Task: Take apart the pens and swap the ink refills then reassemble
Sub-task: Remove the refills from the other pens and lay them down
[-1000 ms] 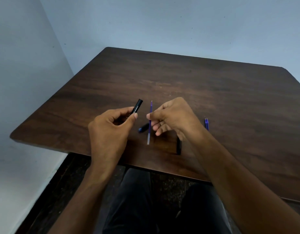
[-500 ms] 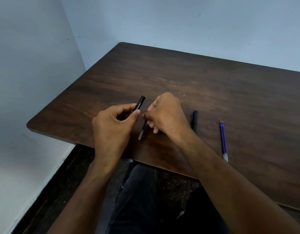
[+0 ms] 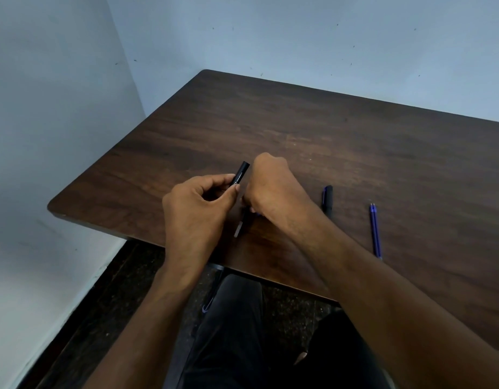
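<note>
Dark speckled floor (image 3: 124, 299) and my dark trousers (image 3: 237, 332) fill the nearest part of the head view, below the front edge of the wood-grain surface (image 3: 355, 141). Both my forearms reach forward over that edge. My left hand (image 3: 197, 203) has its grip closed around a black pen barrel (image 3: 241, 174) — thumb and fingers pinch its lower part, and the upper end sticks out tilted away toward the right, with small white print on its side. My right hand (image 3: 270, 189) sits just beside it, knuckles up, fingers curled under in a clenched grip; a thin refill (image 3: 239, 227) with a pale end shows below the two hands, slanting toward me. I cannot tell whether the right fingers actually hold it or whether it rests on the wood. To the right of my right forearm a black pen part (image 3: 327, 200) with a blue edge lies on the surface, and further right, well apart from the hands, a blue refill (image 3: 374, 231) lies lengthwise — its tip points away from me. Beyond, the wood is bare up to the pale blue walls (image 3: 270, 37) that meet in a corner at the far left.
</note>
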### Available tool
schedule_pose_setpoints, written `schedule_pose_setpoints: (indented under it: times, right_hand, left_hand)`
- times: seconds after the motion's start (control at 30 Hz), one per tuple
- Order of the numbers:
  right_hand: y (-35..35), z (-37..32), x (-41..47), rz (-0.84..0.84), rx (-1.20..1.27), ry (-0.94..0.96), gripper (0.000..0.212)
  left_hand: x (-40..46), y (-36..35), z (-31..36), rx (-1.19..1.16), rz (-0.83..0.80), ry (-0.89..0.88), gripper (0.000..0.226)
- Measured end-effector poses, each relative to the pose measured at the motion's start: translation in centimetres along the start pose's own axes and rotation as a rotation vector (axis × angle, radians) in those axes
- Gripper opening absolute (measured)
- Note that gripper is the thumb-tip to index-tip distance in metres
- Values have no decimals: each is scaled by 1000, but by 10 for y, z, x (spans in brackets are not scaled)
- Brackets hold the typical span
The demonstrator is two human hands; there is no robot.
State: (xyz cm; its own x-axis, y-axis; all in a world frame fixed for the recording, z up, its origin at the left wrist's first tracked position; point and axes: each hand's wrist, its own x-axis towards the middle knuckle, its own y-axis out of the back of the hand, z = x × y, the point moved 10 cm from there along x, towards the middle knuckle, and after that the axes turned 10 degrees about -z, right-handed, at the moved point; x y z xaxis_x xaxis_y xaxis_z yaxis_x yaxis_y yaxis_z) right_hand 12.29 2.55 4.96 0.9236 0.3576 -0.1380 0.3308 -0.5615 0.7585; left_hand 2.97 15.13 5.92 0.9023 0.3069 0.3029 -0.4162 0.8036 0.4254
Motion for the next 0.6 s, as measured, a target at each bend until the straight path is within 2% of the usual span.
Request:
schedule_pose_setpoints:
  times: [0.1,0.13,0.6]
  right_hand:
    - [-5,13,12,-70,-130,-206,43]
    - [-4,13,15,-63,-177,-219,47]
    - [-11,9,26,29,-153,-177,45]
  left_hand:
    - [1,0,1,15,-3,-6,25]
    - [1,0,1,16,-4,-6,25]
    - [0,2,4,19,-14,-25,25]
